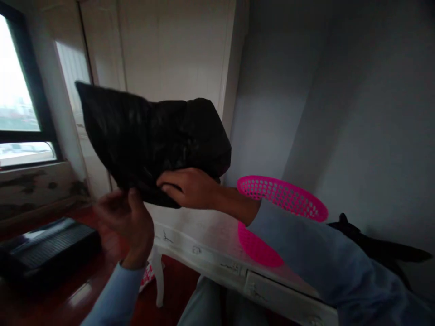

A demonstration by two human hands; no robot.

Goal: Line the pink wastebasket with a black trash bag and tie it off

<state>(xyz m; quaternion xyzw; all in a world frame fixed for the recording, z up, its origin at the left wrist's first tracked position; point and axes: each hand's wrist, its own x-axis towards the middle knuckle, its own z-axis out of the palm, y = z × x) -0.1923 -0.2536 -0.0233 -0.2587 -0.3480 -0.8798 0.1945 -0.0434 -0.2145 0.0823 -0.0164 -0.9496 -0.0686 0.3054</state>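
A dark, creased black bag (159,136), its surface faintly shiny, is held up above the white table (207,235). Its pointed corner reaches to the upper left, and its right end is bulky and rounded; what it contains is hidden. My right hand (190,188) is closed on the bag's lower edge, fingers curled and thumb below. My left hand (131,222) is at the bag's lower left edge, slightly blurred. Its fingers are loosely bent and apart from the thumb, whose tip meets the bag's edge.
A pink perforated plastic basket (261,246) is on the table behind my right forearm. Some black object (377,246) lies at the far right by the wall. A pale wardrobe (176,50) rises behind. A dark, ribbed case (50,249) is on the red floor, left, below a window (20,95).
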